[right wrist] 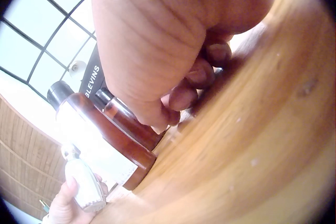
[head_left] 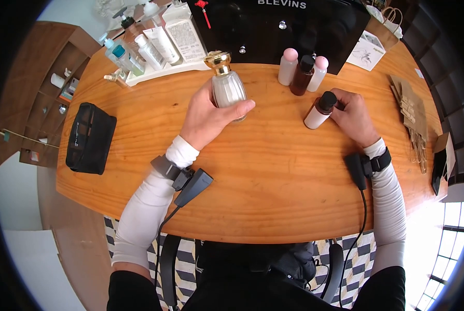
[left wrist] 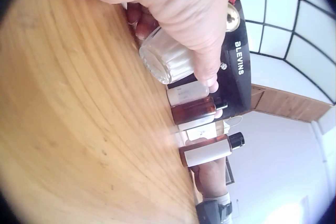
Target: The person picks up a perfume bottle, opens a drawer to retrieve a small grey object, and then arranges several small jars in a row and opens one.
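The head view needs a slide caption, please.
Left hand grips a gold-capped, fluted clear-glass bottle; right hand rests beside a white-labelled brown bottle.

In the head view, the left hand's point(head_left: 206, 116) fingers point(left wrist: 143, 26) are mostly hidden behind the glass bottle point(head_left: 229, 90). The near brown bottle point(head_left: 320, 110) hides the right hand's point(head_left: 355, 116) fingertips; whether they touch it cannot be told. The top edge cuts off the black box point(head_left: 273, 33). The carton's point(head_left: 185, 37) print is too small to read. Glare washes out the near brown bottle's label in the right wrist view.
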{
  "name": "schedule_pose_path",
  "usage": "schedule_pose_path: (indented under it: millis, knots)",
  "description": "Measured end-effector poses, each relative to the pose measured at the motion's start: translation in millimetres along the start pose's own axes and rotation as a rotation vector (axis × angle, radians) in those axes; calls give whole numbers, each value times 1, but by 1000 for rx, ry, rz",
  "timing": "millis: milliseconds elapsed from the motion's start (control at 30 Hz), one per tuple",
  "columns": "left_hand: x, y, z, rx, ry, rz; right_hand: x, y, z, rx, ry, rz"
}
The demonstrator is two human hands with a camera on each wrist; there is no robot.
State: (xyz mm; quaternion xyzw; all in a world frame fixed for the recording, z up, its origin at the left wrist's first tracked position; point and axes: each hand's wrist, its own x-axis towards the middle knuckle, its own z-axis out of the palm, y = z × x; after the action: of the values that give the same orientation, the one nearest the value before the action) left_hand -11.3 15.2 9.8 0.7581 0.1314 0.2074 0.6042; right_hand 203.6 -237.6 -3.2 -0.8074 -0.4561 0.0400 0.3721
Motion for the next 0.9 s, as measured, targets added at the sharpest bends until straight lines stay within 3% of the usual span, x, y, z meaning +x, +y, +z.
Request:
schedule_pose_path:
  millis: [200, 300, 400, 467, 533, 600, 667, 733, 767, 800, 867, 900]
  knots:
    - [1, -4, -2, -9, -19, -1, 2, -12, -5, -42, -25, 51]
    - [0, -6, -5, 17, -33, -6, -1, 1, 1, 78, 2, 3]
    - [3, -5, -10, -126, 66, 0, 3, -1, -1, 46, -20, 4]
    - [7, 1, -10, -445, 202, 213, 2, -6, -3, -21, -14, 20]
    - [-1, 7, -10, -352, 181, 217, 0, -3, -2, 13, -14, 20]
    - [-10, 9, -1, 76, 105, 246, 2, 1, 0, 42, -13, 14]
    - [-11, 11, -1, 116, 67, 211, 2, 3, 2, 18, 14, -35]
    - [-1, 12, -11, 537, 248, 446, 2, -4, -2, -1, -1, -15]
    - [5, 9, -13, 289, 342, 305, 1, -7, -3, -15, -13, 7]
    - [6, 7, -17, 294, 338, 305, 0, -5, -2, -10, -11, 9]
    - [5, 8, -24, -152, 223, 82, 1, -1, 0, 49, -15, 4]
    - [2, 8, -24, 294, 211, 273, 1, -3, -1, 48, -14, 2]
